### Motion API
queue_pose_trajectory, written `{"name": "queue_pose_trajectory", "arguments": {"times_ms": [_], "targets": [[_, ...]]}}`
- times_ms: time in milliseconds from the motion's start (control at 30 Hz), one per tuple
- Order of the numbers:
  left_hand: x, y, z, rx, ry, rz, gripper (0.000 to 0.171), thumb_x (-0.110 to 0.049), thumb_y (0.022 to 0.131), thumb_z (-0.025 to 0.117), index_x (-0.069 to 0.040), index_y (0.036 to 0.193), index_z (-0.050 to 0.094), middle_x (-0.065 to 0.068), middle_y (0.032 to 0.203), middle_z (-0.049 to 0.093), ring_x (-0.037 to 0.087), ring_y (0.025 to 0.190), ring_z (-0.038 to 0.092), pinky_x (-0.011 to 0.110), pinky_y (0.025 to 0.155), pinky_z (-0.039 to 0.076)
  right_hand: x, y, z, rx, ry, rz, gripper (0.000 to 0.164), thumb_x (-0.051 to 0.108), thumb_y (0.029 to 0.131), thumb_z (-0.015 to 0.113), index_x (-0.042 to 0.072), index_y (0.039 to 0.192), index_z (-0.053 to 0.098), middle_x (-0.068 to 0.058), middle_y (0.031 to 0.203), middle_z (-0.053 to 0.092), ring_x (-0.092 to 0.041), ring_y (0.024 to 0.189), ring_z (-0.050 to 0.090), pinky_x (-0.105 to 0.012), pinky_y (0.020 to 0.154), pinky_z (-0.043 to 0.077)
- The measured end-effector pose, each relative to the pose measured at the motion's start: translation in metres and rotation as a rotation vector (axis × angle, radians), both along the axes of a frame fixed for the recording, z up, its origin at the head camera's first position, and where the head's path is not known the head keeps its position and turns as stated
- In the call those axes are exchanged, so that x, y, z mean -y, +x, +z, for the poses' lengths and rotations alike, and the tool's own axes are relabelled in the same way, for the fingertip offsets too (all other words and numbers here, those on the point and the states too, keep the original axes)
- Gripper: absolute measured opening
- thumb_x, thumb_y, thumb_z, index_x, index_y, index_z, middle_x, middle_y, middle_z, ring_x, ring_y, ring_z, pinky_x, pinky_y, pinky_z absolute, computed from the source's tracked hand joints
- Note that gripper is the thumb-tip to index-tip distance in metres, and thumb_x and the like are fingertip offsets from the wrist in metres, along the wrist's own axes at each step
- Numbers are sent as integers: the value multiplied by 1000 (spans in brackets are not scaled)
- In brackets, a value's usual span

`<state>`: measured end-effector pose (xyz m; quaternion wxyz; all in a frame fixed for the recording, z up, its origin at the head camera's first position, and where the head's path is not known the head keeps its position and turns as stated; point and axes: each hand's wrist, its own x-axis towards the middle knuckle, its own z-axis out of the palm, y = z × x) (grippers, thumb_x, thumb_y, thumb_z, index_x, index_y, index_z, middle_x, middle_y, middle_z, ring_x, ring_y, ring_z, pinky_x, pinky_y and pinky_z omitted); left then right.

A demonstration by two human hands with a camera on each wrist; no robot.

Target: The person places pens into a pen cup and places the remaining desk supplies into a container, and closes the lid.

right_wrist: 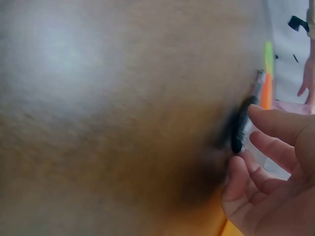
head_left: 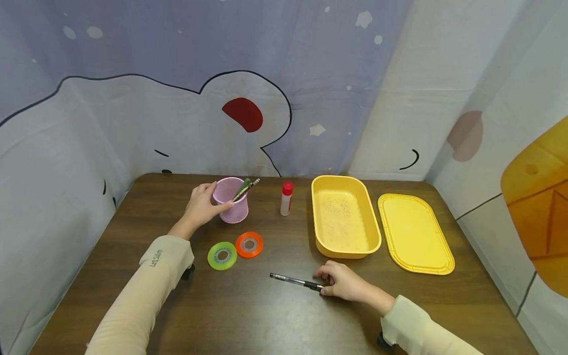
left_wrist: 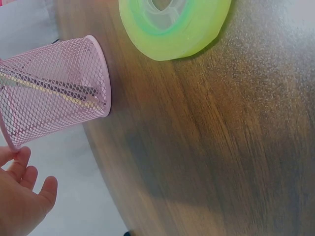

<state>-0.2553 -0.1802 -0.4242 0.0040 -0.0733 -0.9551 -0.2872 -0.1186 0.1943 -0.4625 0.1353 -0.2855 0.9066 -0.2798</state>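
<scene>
At the back left of the table, my left hand (head_left: 201,204) grips the rim of a pink mesh pen cup (head_left: 233,213), with its thumb across the front. The cup stands upright and holds a pencil (head_left: 249,188) and a green item (head_left: 243,184) whose kind I cannot tell. In the left wrist view, fingertips meet the rim of the pen cup (left_wrist: 59,88). Nearer the front, my right hand (head_left: 345,282) pinches the black-grip end of a clear pen (head_left: 293,280). The right wrist view has the thumb against the pen (right_wrist: 242,123), fingers curled beside it.
A green tape roll (head_left: 213,256) and an orange one (head_left: 255,253) lie before the cup. A red-capped glue stick (head_left: 286,199) stands at the back. To the right are a yellow bin (head_left: 314,212) and its flat yellow lid (head_left: 417,231).
</scene>
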Motion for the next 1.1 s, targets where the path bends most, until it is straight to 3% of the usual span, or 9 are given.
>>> {"name": "queue_pose_trajectory", "arguments": {"times_ms": [200,433,800,1100], "targets": [[0,0,0,-7,4,0,88,-48,74,64,2,136,27,24,132,32,38,124,25,55,98,29,1,6,-7,-109,55,-6,25,12,68,72,9,91,63,5,71,48,-3,63,42,-16,57,36],[0,0,0,-7,5,2,88,-49,74,64,1,136,27,23,133,32,37,124,24,55,98,29,1,7,-9,-131,62,-3,18,12,69,71,13,84,62,8,67,47,0,61,39,-16,55,34],[0,0,-1,7,11,5,88,-48,74,63,1,137,26,22,134,31,36,125,23,55,98,28,4,8,-5,-53,48,22,17,8,70,69,16,78,56,7,68,45,-3,63,41,-17,56,33],[0,0,0,10,11,3,88,-49,74,63,0,137,26,22,133,31,36,125,23,54,98,28,12,-4,23,66,-173,43,16,1,73,66,10,80,55,5,66,46,1,59,39,-15,53,37]]}}
